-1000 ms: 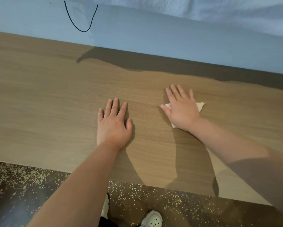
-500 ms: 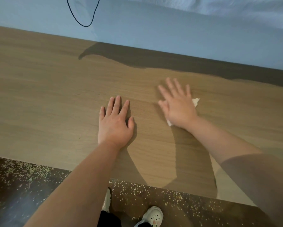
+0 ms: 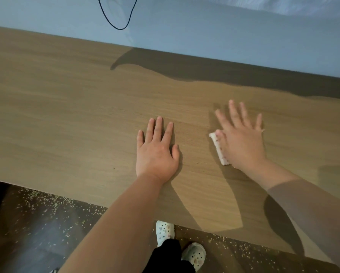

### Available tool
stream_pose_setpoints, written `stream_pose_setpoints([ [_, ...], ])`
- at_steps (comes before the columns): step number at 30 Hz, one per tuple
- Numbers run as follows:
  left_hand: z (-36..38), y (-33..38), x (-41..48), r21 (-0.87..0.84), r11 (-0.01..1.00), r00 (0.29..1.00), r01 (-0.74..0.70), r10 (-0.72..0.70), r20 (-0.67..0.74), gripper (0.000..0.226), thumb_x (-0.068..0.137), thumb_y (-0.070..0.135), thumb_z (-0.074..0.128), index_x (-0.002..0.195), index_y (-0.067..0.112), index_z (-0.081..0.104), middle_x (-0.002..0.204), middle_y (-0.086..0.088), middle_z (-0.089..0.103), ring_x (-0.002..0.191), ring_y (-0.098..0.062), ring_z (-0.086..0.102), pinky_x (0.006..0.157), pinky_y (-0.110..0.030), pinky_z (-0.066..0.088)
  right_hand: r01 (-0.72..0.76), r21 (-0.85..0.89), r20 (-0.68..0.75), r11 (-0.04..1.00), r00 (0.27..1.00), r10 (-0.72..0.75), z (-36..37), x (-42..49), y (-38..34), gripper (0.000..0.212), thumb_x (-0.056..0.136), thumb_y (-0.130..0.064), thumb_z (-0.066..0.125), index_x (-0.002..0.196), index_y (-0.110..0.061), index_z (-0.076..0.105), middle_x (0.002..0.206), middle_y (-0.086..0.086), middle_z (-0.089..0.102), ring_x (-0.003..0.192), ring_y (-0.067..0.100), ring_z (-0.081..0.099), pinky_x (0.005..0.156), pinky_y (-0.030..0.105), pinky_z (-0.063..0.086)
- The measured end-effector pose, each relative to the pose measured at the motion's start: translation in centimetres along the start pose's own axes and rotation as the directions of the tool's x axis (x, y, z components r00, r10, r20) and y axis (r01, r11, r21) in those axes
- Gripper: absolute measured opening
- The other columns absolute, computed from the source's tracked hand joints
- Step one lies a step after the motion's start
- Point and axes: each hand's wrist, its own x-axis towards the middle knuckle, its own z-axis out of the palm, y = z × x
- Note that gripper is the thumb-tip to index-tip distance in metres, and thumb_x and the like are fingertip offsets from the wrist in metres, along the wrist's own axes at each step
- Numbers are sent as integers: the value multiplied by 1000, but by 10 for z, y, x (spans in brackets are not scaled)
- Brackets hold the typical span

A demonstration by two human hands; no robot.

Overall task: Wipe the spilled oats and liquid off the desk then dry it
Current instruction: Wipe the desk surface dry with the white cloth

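The left hand (image 3: 157, 152) lay flat on the desk (image 3: 66, 115), fingers straight, holding nothing. I saw the right hand (image 3: 242, 142), fingers spread, pressing a white cloth (image 3: 218, 149) (with small specks) onto the desk's middle.

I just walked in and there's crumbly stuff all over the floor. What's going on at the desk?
A person is wiping the wooden desk. Their right hand presses a small white cloth flat against the top, with the fingers spread out straight. Their left hand lies flat on the desk beside it, holding nothing. Lots of oat bits are scattered on the dark floor below the desk's near edge, around the person's shoes.
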Motion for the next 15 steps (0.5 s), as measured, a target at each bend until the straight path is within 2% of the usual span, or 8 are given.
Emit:
stream_pose_setpoints([
  [2,1,0,0,4,1000,1000,-3,3,6,63,98,41,28,156,26,8,164,-3,-5,150,-21,-13,122,-48,-2,-200,122,16,972,980,200,-8,7,-2,63,101,-48,16,155,-26,-8,160,5,-23,148,25,-20,116,58,-6],
  [4,1,0,0,13,1000,1000,-4,3,22,63,99,40,27,156,26,6,164,-4,-7,150,-22,-15,121,-48,-3,-374,287,79,882,927,368,-10,9,-12,67,101,-48,20,155,-19,-8,162,7,-19,149,24,-16,118,60,-2],
  [5,0,0,0,19,1000,999,-5,4,32,63,99,40,25,156,26,5,164,-4,-8,149,-22,-16,121,-48,-3,-430,324,127,843,903,411,-9,8,-19,68,102,-47,21,156,-16,-6,163,8,-17,150,24,-14,118,61,-1],
  [7,-1,1,0,26,1000,999,-10,9,47,63,99,41,23,156,25,2,164,-5,-10,149,-23,-17,121,-49,-5,-476,258,163,841,879,448,2,9,-34,68,102,-47,22,156,-11,0,163,10,-11,150,26,-10,117,62,0],
  [10,-3,2,1,36,999,997,-19,16,71,63,99,40,19,156,24,-2,163,-7,-12,149,-26,-17,121,-50,-5,-327,167,28,930,944,327,9,25,-44,67,101,-44,26,156,-11,6,164,11,-4,151,25,-7,116,58,-6],
  [12,-7,4,0,55,998,995,-23,17,98,63,99,41,19,156,23,-3,163,-9,-13,149,-27,-16,121,-51,-3,-41,152,-17,988,999,44,1,43,-41,67,101,-41,31,156,-16,2,164,6,-6,150,20,-10,115,49,-11],
  [13,-10,4,1,69,997,993,-31,23,112,63,100,41,20,156,22,-1,163,-10,-10,149,-29,-14,121,-52,-1,105,143,-5,984,994,-106,-5,51,-37,69,101,-38,36,156,-19,0,164,4,-8,150,18,-13,115,47,-13],
  [15,-18,2,7,69,996,994,-51,44,105,61,99,40,26,156,21,11,163,-13,6,149,-32,2,120,-51,9,236,111,8,965,971,-239,-22,62,-28,76,97,-30,47,156,-25,0,164,0,-11,149,17,-17,116,47,-15],
])
